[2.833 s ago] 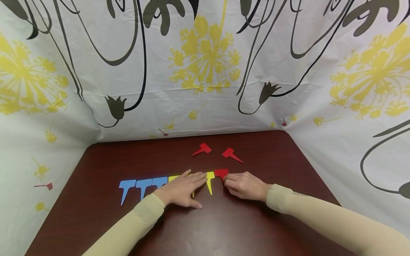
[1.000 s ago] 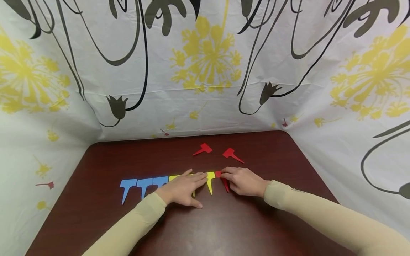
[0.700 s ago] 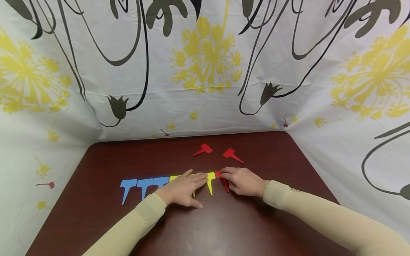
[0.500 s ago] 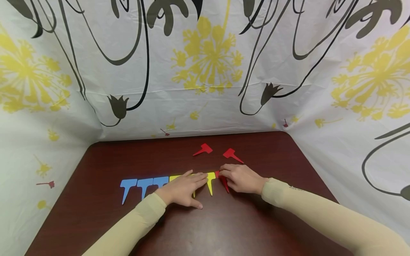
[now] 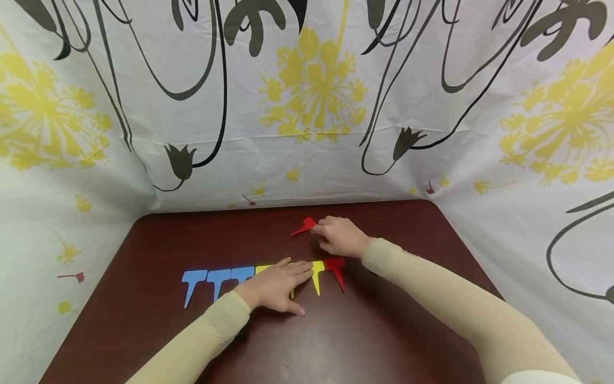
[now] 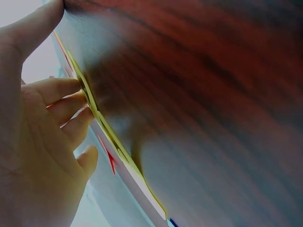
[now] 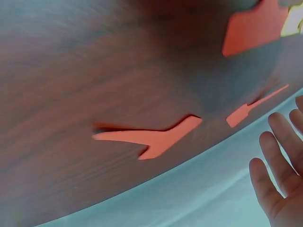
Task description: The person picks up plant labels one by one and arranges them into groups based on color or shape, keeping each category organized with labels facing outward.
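T-shaped plant labels lie in a row on the table: three blue labels (image 5: 218, 277) at the left, yellow labels (image 5: 317, 277) in the middle, and a red label (image 5: 337, 269) at the right end. My left hand (image 5: 275, 288) rests with straight fingers across the yellow labels, covering part of them. Above the row, my right hand (image 5: 340, 236) is beside a loose red label (image 5: 303, 226) and hides the second one from the head view. In the right wrist view, both loose labels, a nearer one (image 7: 156, 138) and a farther one (image 7: 239, 115), lie apart from the spread fingers (image 7: 270, 184).
The dark wooden table (image 5: 307, 341) has rounded far corners. A white curtain (image 5: 307, 176) with yellow and grey flower prints hangs along its back and sides.
My right hand has let go of the red label at the row's end and moved up and left toward the loose red labels. My left hand has stayed on the yellow labels.
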The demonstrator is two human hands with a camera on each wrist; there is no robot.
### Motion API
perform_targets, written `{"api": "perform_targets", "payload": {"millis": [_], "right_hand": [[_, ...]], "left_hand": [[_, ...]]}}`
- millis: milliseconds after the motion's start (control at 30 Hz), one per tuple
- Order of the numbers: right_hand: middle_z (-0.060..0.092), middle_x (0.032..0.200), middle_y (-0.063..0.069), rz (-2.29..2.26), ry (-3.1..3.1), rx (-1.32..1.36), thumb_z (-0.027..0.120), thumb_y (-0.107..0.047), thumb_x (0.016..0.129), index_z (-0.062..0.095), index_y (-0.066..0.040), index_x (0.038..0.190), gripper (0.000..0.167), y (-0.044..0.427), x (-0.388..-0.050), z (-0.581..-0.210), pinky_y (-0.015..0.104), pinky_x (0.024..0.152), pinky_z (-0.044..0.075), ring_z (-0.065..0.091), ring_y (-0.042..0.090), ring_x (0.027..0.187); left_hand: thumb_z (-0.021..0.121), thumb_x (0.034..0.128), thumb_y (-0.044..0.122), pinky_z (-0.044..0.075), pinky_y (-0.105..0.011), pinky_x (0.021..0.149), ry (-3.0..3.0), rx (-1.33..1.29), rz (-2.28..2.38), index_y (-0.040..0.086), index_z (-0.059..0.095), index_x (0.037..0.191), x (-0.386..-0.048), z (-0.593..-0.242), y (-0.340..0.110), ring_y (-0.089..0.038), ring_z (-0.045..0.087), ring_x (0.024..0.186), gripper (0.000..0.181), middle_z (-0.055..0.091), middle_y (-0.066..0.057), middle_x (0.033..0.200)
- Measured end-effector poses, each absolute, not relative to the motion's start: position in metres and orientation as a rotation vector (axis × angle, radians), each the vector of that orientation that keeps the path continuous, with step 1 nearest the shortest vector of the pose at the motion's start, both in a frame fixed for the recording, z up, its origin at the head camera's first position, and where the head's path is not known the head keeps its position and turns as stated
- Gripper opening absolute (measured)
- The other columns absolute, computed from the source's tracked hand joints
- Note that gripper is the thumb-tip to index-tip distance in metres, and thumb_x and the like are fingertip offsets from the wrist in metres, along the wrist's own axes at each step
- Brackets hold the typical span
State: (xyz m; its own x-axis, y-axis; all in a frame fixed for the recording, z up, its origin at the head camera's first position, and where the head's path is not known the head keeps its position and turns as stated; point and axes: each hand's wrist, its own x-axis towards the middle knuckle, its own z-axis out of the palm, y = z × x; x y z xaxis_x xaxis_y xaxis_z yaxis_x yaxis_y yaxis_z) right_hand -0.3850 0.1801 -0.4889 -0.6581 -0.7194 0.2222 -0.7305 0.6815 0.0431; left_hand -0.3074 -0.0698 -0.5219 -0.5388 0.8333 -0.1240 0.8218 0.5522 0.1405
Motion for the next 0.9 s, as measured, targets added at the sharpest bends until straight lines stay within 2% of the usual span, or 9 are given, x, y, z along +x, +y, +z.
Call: {"api": "perform_targets", "payload": {"millis": [233,400,567,900], "right_hand": [[0.064,0.095,-0.002,0.047,-2.728,1.139,0.070,-0.019,0.090,0.073,-0.014,0.114,0.025,0.158,-0.412,-0.490,0.034,0.071,0.055,0.061,0.016,0.084],[0.065,0.099,-0.002,0.031,-2.728,1.144,0.073,-0.019,0.088,0.074,-0.017,0.113,0.025,0.144,-0.427,-0.493,0.036,0.075,0.056,0.063,0.018,0.090],[0.063,0.101,-0.001,-0.038,-2.744,1.197,0.071,-0.020,0.090,0.074,-0.020,0.112,0.022,0.130,-0.432,-0.495,0.036,0.076,0.056,0.062,0.020,0.093],[0.065,0.100,-0.002,-0.342,-2.609,1.340,0.067,-0.018,0.094,0.076,-0.021,0.110,0.019,0.117,-0.441,-0.506,0.037,0.076,0.052,0.059,0.021,0.092]], "left_hand": [[0.062,0.0851,0.071,0.016,-0.048,0.122,2.596,1.463,0.108,0.017,0.031,0.160,-0.306,-0.522,-0.070,-0.020,0.023,0.151,0.097,0.024,-0.004,0.166],[0.057,0.0890,0.070,0.016,-0.048,0.122,2.600,1.495,0.108,0.017,0.029,0.160,-0.305,-0.523,-0.072,-0.020,0.021,0.151,0.093,0.022,-0.005,0.166],[0.049,0.0933,0.070,0.015,-0.049,0.122,2.610,1.501,0.107,0.016,0.029,0.160,-0.304,-0.522,-0.073,-0.019,0.019,0.152,0.089,0.021,-0.005,0.166],[0.045,0.0940,0.071,0.015,-0.052,0.121,2.572,1.538,0.146,0.015,0.025,0.161,-0.299,-0.522,-0.073,-0.020,0.016,0.153,0.090,0.016,-0.007,0.168]]}}
